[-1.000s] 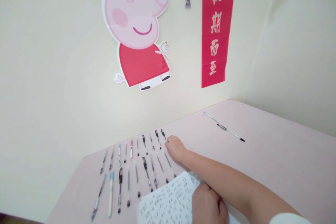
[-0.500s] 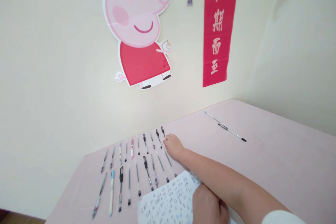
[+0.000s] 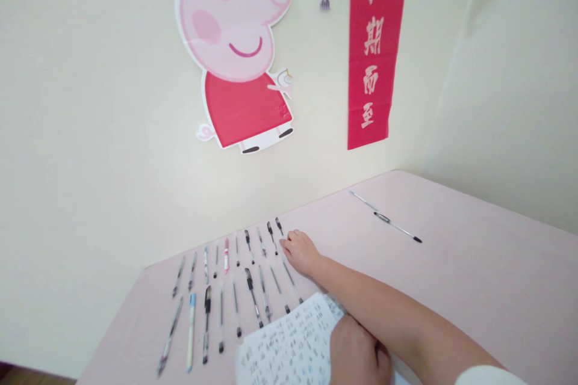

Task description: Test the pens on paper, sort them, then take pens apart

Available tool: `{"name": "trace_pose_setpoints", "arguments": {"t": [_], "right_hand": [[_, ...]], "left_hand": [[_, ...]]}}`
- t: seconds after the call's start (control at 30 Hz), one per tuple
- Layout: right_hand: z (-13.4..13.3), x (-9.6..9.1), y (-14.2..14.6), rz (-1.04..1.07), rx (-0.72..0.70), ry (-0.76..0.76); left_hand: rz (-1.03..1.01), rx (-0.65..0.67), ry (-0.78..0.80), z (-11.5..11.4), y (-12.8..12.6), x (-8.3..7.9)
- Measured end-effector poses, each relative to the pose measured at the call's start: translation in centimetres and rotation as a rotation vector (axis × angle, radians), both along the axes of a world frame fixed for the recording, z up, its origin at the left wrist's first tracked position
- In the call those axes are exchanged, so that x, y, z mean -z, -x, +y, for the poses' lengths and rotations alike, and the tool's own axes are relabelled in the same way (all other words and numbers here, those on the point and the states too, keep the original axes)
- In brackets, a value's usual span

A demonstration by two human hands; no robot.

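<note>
My right hand reaches across the table, its fingers closed over the lower part of a black pen at the right end of the back row; that part is hidden. My left hand is a fist at the right side of a handwritten sheet of paper, below my right forearm. What it holds, if anything, is hidden. Two rows of pens and refills lie to the left, among them a pink pen, a blue-capped pale pen and a black-capped pen.
On the table's pink surface, a clear pen with black ends and a thin pale-blue-tipped pen lie toward the back right. The wall behind carries a cartoon pig cutout and a red banner.
The view has shifted very slightly. My right hand's fingers have shifted a little at the black pen; my left fist and the rows of pens stay as they were.
</note>
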State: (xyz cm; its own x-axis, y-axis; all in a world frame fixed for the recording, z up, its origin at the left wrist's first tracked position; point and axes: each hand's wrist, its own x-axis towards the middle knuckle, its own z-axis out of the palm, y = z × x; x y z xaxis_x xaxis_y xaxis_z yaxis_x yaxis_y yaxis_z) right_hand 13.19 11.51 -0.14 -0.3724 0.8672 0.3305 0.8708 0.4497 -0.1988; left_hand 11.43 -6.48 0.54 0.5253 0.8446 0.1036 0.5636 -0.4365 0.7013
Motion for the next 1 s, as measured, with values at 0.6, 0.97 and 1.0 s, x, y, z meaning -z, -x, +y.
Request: {"name": "trace_pose_setpoints", "arguments": {"t": [0.6,0.97,1.0], "right_hand": [[-4.3,-0.2,-22.2,0.055,0.834,-0.002],[-5.6,-0.9,-24.9,0.053,0.985,0.306],[-5.5,-1.2,-24.6,0.051,0.977,0.354]], "left_hand": [[0.286,-0.020,-0.026,-0.1,0.0,0.3],[0.307,-0.015,-0.040,0.0,0.1,0.5],[0.312,-0.012,-0.039,0.0,0.1,0.5]]}}
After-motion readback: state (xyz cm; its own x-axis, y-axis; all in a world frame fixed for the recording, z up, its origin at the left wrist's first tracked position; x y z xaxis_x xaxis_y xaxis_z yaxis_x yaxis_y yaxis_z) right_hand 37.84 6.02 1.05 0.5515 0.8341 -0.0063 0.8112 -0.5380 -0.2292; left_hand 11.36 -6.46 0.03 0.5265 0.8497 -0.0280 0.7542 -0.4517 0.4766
